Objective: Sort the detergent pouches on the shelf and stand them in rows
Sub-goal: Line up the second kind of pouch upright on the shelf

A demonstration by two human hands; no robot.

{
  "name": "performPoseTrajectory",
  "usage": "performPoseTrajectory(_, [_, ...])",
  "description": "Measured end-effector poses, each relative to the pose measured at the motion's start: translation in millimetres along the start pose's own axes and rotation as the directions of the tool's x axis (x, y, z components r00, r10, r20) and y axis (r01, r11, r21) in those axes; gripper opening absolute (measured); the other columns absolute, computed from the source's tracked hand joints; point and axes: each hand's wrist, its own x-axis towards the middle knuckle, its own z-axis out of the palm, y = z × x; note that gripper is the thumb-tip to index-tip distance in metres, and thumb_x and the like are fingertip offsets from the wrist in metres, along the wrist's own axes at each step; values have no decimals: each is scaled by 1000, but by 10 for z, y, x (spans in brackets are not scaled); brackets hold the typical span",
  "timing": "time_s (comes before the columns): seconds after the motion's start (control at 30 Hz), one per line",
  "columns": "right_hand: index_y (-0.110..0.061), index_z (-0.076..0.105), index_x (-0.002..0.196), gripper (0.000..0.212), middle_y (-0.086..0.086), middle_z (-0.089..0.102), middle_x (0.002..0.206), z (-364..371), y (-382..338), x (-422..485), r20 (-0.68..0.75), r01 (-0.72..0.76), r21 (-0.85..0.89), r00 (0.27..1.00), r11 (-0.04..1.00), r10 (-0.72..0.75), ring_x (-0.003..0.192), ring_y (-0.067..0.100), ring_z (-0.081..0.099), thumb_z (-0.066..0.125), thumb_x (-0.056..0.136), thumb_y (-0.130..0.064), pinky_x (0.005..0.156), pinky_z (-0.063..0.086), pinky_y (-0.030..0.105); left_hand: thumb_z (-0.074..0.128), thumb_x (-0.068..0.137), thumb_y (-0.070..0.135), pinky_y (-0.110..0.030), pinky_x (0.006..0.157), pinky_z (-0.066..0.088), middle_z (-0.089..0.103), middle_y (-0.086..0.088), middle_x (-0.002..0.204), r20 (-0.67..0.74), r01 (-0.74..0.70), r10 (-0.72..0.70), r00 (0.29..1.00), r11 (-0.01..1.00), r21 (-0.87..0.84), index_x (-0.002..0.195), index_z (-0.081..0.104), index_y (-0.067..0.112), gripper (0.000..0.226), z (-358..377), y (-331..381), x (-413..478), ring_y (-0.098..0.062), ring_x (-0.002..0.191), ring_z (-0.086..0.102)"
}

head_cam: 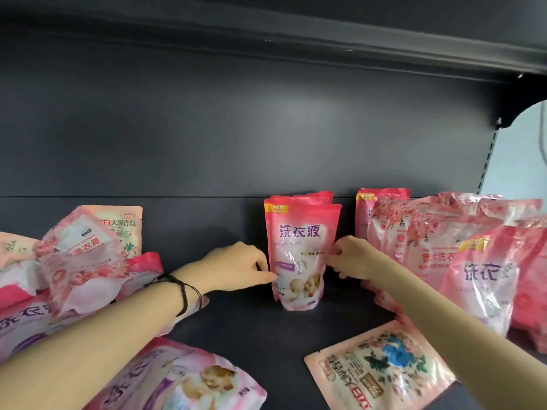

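Note:
A pink baby-print detergent pouch (299, 255) stands upright mid-shelf, with another of the same kind (307, 197) close behind it. My left hand (239, 269) pinches its left edge and my right hand (350, 257) pinches its right edge. To the right stand rows of upright pink floral pouches (426, 241), and a baby-print pouch (485, 279) leans in front of them. On the left, several pouches (80, 255) lie in a loose heap.
Two pouches lie flat at the shelf front: a baby-print one (177, 377) at lower left and a blue-flower one (381, 365) at lower right. The dark back panel (236, 128) rises behind, and the upper shelf (296, 39) overhangs. The shelf upright (488, 155) stands at right.

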Motion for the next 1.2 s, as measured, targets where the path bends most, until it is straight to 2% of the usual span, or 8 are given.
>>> performPoseTrajectory(0.1, [-19,56,66,39,-7,59,62,-79,-128,-185,149,120,-311,986,943,-76,61,16,55,45,98,-38,61,44,28,47,84,68,-29,73,49,63,19,91,73,-101,88,993,973,206,96,63,34,39,-25,27,-158,-5,82,59])
performPoseTrajectory(0.27, [-20,63,110,40,-4,63,103,-165,-249,-622,258,272,-423,951,864,-173,86,16,55,48,93,-54,74,44,30,43,83,70,-30,75,50,65,16,91,121,-259,231,965,908,329,100,65,33,46,-53,120,-401,-6,78,58])
performPoseTrajectory(0.5, [-20,66,115,31,-7,68,112,-86,-80,-956,505,405,-365,842,838,-188,96,10,63,59,92,-38,88,51,28,43,83,72,-30,80,50,64,12,110,230,-323,266,936,909,262,120,60,31,58,193,593,-518,-10,94,59])
performPoseTrajectory(0.63, [-19,61,123,33,-2,64,119,-37,60,-928,517,452,-400,830,798,-211,104,15,60,56,94,-34,88,49,28,38,84,74,-34,89,47,59,4,127,306,-313,214,928,892,326,136,49,24,72,363,786,-483,-17,111,56])
performPoseTrajectory(0.87, [-5,63,117,31,13,66,114,140,209,-727,566,481,-418,801,771,-193,103,30,63,50,94,-23,88,52,42,33,86,72,-38,86,43,61,1,105,250,-179,86,964,909,376,114,60,20,64,552,942,-600,-19,99,55])
performPoseTrajectory(0.97, [-9,65,117,28,7,65,118,139,243,-705,511,469,-288,812,835,-280,105,23,61,49,96,-18,81,45,28,28,86,74,-38,90,45,62,4,112,117,-33,-7,993,942,334,117,59,23,67,537,908,-705,-18,104,57])
performPoseTrajectory(1.07, [-7,67,112,27,5,64,114,58,299,-751,344,467,-141,850,873,-399,95,15,57,46,98,-15,74,35,15,30,84,75,-29,69,45,65,7,93,-36,91,-85,996,957,275,97,65,25,62,463,896,-778,-13,85,61])
performPoseTrajectory(1.2, [2,66,97,21,13,64,93,-47,378,-822,-15,391,137,920,910,-393,80,25,60,47,98,-9,64,42,18,54,85,60,-32,63,52,70,2,77,-17,145,-151,988,970,-193,77,68,22,41,285,877,-741,-12,65,62])
